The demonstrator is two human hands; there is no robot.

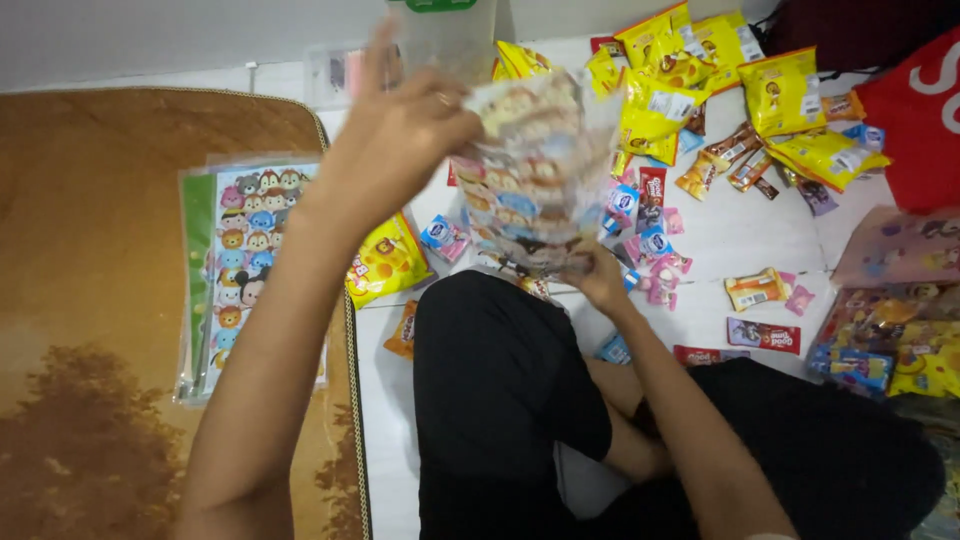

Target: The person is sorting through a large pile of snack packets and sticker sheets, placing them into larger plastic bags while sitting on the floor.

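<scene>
My left hand [405,130] is raised and grips the top of a clear plastic bag [535,165] printed with small cartoon faces. At the bag's bottom edge, my right hand [598,275] pinches it, just above my black-clad knee [490,360]. The bag hangs upright between both hands and is blurred by motion. I cannot tell what is inside it.
A stack of flat cartoon-printed bags [245,265] lies on the brown mat [90,300] at left. Yellow snack packets [785,95], small pink and blue sweets [650,245] and brown bars [735,160] are scattered on the white floor. Filled bags [890,340] sit at right, a red bag [920,120] behind.
</scene>
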